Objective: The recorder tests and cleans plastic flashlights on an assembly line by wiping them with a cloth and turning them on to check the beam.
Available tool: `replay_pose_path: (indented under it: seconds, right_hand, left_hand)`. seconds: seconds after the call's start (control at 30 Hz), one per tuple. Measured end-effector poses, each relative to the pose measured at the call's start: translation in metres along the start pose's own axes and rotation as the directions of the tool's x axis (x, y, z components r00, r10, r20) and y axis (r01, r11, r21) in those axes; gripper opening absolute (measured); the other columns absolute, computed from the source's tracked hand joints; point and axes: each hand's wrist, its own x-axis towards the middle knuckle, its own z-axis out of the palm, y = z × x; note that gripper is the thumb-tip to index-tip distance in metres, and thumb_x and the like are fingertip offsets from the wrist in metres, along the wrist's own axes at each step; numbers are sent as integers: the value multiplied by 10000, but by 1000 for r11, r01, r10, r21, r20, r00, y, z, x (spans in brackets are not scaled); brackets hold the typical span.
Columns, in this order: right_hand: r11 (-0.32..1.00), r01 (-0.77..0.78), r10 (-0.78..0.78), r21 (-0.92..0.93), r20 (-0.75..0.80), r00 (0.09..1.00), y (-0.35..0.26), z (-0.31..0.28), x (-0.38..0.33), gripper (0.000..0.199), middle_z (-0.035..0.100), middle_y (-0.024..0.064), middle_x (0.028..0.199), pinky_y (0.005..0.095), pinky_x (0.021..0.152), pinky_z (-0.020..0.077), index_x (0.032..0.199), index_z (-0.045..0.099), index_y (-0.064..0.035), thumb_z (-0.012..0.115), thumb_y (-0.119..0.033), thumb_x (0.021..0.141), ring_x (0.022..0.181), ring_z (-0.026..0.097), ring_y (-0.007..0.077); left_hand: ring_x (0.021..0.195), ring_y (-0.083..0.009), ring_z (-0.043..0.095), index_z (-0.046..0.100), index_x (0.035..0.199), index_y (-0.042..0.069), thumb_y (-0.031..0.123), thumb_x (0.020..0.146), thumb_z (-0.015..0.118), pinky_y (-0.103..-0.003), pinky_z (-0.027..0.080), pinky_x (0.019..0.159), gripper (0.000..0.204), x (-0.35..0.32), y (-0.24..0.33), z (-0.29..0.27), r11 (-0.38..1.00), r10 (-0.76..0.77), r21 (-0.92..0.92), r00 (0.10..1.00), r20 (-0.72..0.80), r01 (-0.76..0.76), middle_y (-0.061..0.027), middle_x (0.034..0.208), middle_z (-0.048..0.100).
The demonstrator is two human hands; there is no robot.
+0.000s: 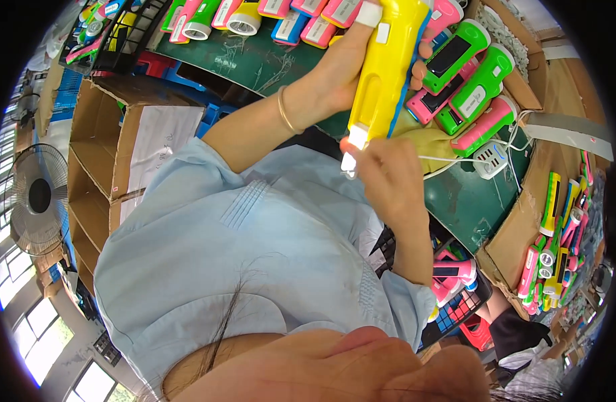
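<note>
A large yellow flashlight with a blue edge is held at a slant above the green table. My left hand is wrapped round its body, with fingertips showing on the far side and a white wrap on the thumb. At the flashlight's near end, the fingers of my right hand are pinched on a small white part with a shiny tip. Part of this white piece is hidden behind my fingers. Just right of the flashlight lie green and pink flashlights, some with dark panels.
A white multi-port USB charger with cables sits on the green table. Several coloured flashlights line the far edge. Cardboard dividers stand at left, and a box of flashlights at right. A fan stands farther left.
</note>
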Motion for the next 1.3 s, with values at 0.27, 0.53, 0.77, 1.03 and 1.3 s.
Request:
replay_pose_path:
  seconds: [0.27,0.53,0.77,1.03,1.3]
  right_hand:
    - [916,-401,361,-32,-376,853,-22,14,10,602,486,54,747,305,518,392,1081,536,-33,787,-289,598,627,495,217]
    - [526,-579,764,623,-47,644,12,17,-11,285,537,134,927,261,706,428,1047,502,35,558,-167,854,779,542,176]
    - [370,-769,884,521,56,464,14,-5,-37,170,527,18,713,211,598,377,876,561,4,468,-136,897,625,461,96]
    - [477,-606,818,636,-68,572,10,-16,-10,215,536,19,676,201,596,373,786,545,21,475,-149,898,639,475,82]
    - [631,-627,715,457,-28,699,21,-18,25,220,493,13,597,224,498,333,722,549,1,538,-164,867,547,422,70]
  left_hand:
    - [753,-188,543,427,1183,16,701,774,373,-330,470,687,800,-10,-24,-13,988,105,89,973,207,-126,-101,880,560]
    - [740,-191,594,447,1100,18,434,877,488,-308,498,650,473,-29,-15,9,751,244,659,948,-206,-50,-104,887,558]
    - [739,-140,590,432,1084,2,243,780,657,-284,481,659,448,-36,-7,5,379,250,920,947,-200,95,-76,846,575]
    - [934,-253,537,163,1336,-64,288,736,677,-314,449,777,864,-40,6,-17,10,149,1000,989,17,-19,-199,1093,486]
    - [889,-178,544,344,1242,-39,200,697,699,-276,458,764,693,-43,2,14,-179,174,974,979,-106,138,-138,1029,519]
